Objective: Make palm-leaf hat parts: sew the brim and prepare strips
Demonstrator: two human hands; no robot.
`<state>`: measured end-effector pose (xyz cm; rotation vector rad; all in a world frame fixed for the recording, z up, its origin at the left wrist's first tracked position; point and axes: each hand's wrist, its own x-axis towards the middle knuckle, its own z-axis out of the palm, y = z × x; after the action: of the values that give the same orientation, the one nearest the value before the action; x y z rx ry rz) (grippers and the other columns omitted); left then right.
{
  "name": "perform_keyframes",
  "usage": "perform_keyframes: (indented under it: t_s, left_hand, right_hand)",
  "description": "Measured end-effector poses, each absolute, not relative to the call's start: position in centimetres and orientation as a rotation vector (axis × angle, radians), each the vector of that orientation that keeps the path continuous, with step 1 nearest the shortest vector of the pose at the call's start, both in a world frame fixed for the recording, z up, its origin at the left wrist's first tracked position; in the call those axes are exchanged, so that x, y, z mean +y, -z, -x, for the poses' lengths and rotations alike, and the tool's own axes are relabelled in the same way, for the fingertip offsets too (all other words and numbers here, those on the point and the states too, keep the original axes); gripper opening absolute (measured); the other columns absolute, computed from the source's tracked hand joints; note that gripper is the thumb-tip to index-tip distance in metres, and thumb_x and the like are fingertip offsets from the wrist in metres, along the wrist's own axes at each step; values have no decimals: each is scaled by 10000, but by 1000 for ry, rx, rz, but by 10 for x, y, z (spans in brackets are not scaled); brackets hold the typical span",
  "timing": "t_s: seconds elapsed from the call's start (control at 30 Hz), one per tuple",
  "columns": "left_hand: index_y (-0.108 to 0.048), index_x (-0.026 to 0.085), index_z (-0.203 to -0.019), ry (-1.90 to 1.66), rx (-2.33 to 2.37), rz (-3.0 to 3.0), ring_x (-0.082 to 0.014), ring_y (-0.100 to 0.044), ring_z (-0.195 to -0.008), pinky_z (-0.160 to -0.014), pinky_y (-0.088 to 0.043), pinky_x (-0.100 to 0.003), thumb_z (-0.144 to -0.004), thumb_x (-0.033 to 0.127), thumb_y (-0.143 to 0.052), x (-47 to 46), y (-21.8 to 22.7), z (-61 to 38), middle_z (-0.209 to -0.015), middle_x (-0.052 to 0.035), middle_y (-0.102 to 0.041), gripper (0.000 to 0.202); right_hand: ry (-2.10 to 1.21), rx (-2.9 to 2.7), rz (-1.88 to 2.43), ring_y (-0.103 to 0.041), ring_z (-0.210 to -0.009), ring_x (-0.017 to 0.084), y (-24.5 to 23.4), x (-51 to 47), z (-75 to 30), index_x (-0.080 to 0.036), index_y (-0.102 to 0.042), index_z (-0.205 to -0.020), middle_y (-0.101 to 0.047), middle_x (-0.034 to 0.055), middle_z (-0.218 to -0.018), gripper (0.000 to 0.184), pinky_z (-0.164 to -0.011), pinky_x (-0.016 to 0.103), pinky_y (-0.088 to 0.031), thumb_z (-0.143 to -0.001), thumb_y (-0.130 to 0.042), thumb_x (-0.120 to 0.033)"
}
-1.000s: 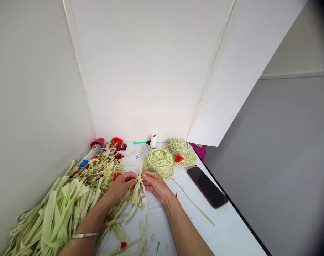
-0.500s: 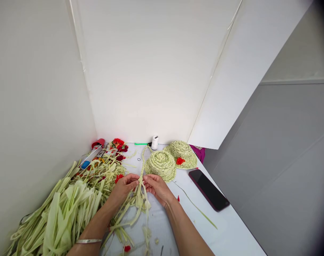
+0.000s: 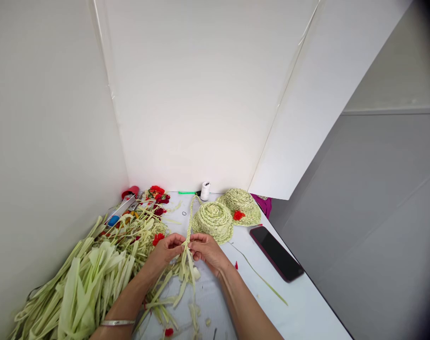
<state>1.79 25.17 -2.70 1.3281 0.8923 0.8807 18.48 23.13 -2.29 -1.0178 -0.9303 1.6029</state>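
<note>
1. Braid of pale green strips: runs over the desk from near the white spool to both hands, beside the nearer woven hat.
2. Left hand: grip narrow, thumb and fingers pinching the lower end.
3. Right hand: same narrow grip, opposite side.
4. Loose ends splay below.
5. Phone flat at right; heap of strips at left.
</note>
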Motion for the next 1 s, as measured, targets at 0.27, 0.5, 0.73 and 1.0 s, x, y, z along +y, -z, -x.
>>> perform_keyframes:
  t_s: [0.27, 0.5, 0.73, 1.0]
  left_hand:
    - [-578, 170, -771, -858, 898, -1356, -150, -566, -638, -627, -439, -267, -715, 434, -658, 245, 19, -21, -684, 6, -633, 281]
    - [-524, 182, -808, -898, 1052, -1462, -136, -488, -570, -574, -389, -265, -692, 409, -605, 251, 20, -21, -627, 36, -551, 267]
    - [-512, 221, -773, -1032, 1272, -1710, -149, -392, -642, -622, -294, -270, -676, 200, -563, 239, 9, -28, -666, 56, -446, 112]
    - [-655, 187, -870, -880, 1099, -1616, -190, -563, -697, -697, -430, -300, -763, 421, -614, 236, -11, -24, -763, -13, -648, 261]
  right_hand:
    - [-1559, -983, 1034, -455, -449, 70, 22, 230, -182, -131, -628, -678, -596, -18, -543, 116, -429, 199, -327, -608, -673, -212]
    - [-1491, -995, 1060, -392, -399, 55, 29, 232, -179, -120, -659, -738, -514, -60, -465, 231, -393, 191, -289, -590, -767, -261]
    - [-1535, -951, 987, -570, -539, 110, 29, 232, -179, -132, -637, -784, -643, 30, -677, 369, -479, 217, -426, -701, -728, -480]
    - [-1617, -940, 895, -541, -526, 93, 26, 230, -188, -128, -679, -769, -630, 11, -642, 364, -553, 229, -450, -623, -817, -432]
